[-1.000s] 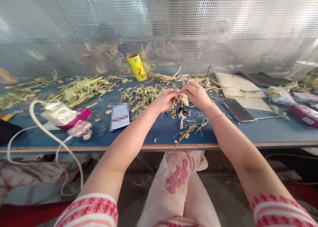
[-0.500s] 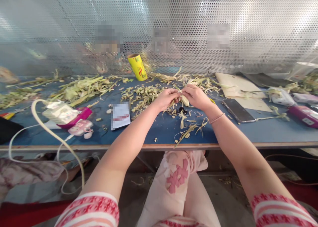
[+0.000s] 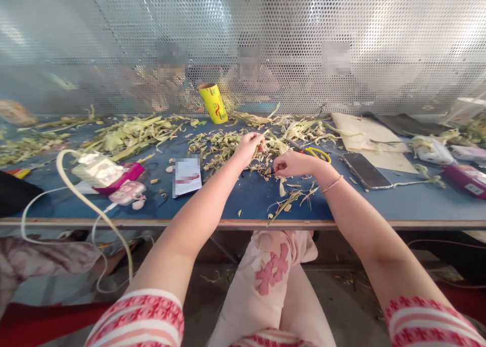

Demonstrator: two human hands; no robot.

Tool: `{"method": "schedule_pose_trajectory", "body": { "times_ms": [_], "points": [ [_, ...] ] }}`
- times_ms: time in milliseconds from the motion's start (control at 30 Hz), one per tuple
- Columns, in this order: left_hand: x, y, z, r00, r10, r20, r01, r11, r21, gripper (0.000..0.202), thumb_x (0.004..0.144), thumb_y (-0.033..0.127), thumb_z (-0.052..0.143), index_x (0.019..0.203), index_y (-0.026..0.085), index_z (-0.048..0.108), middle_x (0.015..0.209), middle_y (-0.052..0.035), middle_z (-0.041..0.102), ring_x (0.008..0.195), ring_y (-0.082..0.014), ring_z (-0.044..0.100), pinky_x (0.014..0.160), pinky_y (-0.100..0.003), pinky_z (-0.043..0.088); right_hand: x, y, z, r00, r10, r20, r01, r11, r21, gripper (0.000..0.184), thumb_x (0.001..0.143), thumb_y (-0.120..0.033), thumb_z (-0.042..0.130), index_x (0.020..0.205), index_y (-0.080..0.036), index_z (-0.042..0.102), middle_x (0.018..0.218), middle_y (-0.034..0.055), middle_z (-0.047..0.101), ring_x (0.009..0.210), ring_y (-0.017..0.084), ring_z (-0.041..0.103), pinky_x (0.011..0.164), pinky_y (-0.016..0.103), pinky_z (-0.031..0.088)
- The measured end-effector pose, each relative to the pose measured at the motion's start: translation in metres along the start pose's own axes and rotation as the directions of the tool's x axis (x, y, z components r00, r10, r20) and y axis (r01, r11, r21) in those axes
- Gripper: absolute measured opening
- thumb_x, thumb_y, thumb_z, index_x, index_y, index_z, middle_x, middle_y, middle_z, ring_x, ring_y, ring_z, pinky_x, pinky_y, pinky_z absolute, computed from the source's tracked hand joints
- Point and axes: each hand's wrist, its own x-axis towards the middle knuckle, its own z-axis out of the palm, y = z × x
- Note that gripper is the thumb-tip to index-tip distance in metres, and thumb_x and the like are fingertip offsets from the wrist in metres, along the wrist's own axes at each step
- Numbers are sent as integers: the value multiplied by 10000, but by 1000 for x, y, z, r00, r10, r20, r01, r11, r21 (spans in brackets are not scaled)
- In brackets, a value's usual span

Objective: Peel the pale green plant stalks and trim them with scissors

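Note:
My left hand (image 3: 250, 145) is closed in a pinch above a heap of dried plant strips (image 3: 222, 147), with a pale dried strip (image 3: 265, 133) at its fingertips. Lower and to the right, my right hand (image 3: 291, 164) pinches a thin black strand (image 3: 269, 174) just over the blue table. Its fingers are curled, and most of the strand is hidden by them. Yellow-handled scissors (image 3: 319, 154) lie behind my right wrist. A few loose stems (image 3: 290, 203) are scattered in front of it, close to the table edge.
A yellow tube (image 3: 213, 103) stands tilted at the perforated metal screen (image 3: 266, 33). A phone (image 3: 366, 171) and cardboard (image 3: 364, 132) lie right. On the left are a white card (image 3: 188, 176), a plant pile (image 3: 131, 134) and a pink-and-white device (image 3: 100, 174) with a looping cable.
My hands were together over the pale strips; now they are apart. The right hand has come down to the black strand, uncovering the scissors, while the left has shifted slightly left.

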Motion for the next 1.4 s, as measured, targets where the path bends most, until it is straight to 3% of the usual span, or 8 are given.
{"method": "schedule_pose_trajectory", "body": {
  "times_ms": [167, 267, 433, 500, 633, 733, 1100, 1400],
  "points": [
    [-1, 4, 1, 997, 26, -66, -28, 999, -21, 190, 832, 217, 598, 673, 154, 516, 597, 40, 532, 441, -23, 465, 487, -168, 404, -6, 4, -7, 1000, -2, 25, -7, 935, 355, 118, 722, -283, 650, 775, -178, 667, 607, -12, 637, 500, 84, 534, 507, 229, 435],
    [-1, 7, 0, 991, 18, -134, -24, 999, -45, 179, 847, 224, 580, 691, 163, 516, 611, 38, 533, 435, -21, 460, 479, -171, 391, -4, 13, -12, 964, 18, -267, 140, 816, 561, 185, 716, -339, 674, 774, -174, 613, 625, -6, 617, 532, 89, 546, 545, 241, 475],
    [-2, 6, 0, 989, 63, -134, -70, 996, -50, 199, 857, 206, 550, 673, 161, 491, 631, 36, 529, 456, -22, 460, 487, -177, 388, 10, 45, -16, 502, 316, -805, 225, 851, 474, 180, 866, -338, 487, 942, -195, 566, 826, 38, 631, 658, 104, 570, 651, 273, 502],
    [-2, 4, 1, 992, 89, -92, -91, 996, -21, 197, 857, 204, 542, 670, 160, 496, 603, 41, 513, 472, -30, 471, 509, -177, 405, 13, 51, -15, 448, 279, -849, 54, 940, 337, 191, 840, -310, 538, 979, -187, 582, 882, 60, 632, 697, 127, 567, 689, 311, 502],
    [-3, 0, 5, 997, 69, -36, -67, 997, 49, 168, 840, 216, 560, 686, 159, 527, 604, 38, 534, 483, -41, 486, 524, -186, 412, 13, 35, -2, 835, -93, -542, 78, 996, -52, 175, 814, -326, 599, 835, -163, 659, 791, 59, 619, 725, 156, 563, 746, 349, 492],
    [-5, -1, 8, 996, 83, 18, -85, 983, 161, 180, 836, 230, 566, 674, 161, 529, 580, 39, 543, 468, -47, 483, 522, -190, 391, 16, 16, 13, 955, -238, -176, 226, 970, -85, 191, 789, -340, 645, 875, -174, 680, 854, 52, 617, 747, 149, 580, 757, 336, 495],
    [-15, 6, 16, 987, 121, 101, -154, 878, 453, 198, 788, 299, 629, 659, 158, 576, 608, 11, 596, 568, -102, 516, 593, -227, 379, 23, 10, 29, 965, -169, -201, 152, 984, -97, 83, 776, -116, 526, 796, -152, 599, 811, 50, 628, 731, 145, 562, 715, 281, 453],
    [-12, 16, 13, 999, 9, 34, -12, 995, 95, 160, 810, 246, 609, 688, 148, 577, 637, 2, 612, 601, -84, 565, 650, -225, 464, 23, 33, 12, 834, 163, -528, 52, 928, 369, 134, 743, -304, 539, 810, -187, 535, 714, 2, 590, 653, 135, 555, 654, 295, 462]
  ]
}}
